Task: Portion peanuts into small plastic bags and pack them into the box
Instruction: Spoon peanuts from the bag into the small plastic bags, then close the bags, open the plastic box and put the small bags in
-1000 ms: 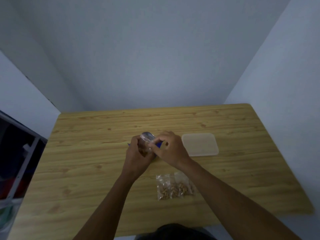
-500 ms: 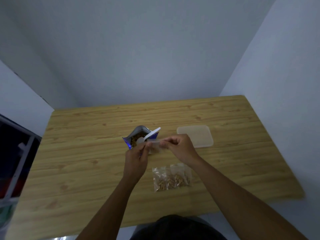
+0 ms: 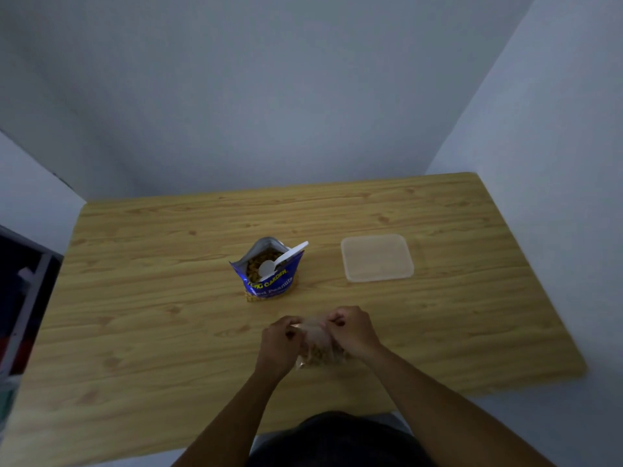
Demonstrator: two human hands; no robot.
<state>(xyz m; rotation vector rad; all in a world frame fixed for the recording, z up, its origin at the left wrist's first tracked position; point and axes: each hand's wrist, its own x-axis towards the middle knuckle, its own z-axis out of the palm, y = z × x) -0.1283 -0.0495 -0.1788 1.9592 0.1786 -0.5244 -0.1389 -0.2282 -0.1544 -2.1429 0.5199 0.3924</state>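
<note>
Pinching the top edge of a small plastic bag with left hand and right hand, fingers curled, lower centre of frame. Further up: open blue peanut pouch with white spoon stuck inside, clear box off right.

Spoon in peanut bag, box right.

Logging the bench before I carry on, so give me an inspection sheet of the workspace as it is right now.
Surface: wooden table, bare grain showing.
Job's things: peanut packet upright, open, white spoon inside; plastic box to its right; small bag holding peanuts.
Clutter: nothing seen.
Hands: left hand and right hand both pinch the small bag's top.
Cables: nothing seen.
Surroundings: grey walls; dark shelf at left.
</note>
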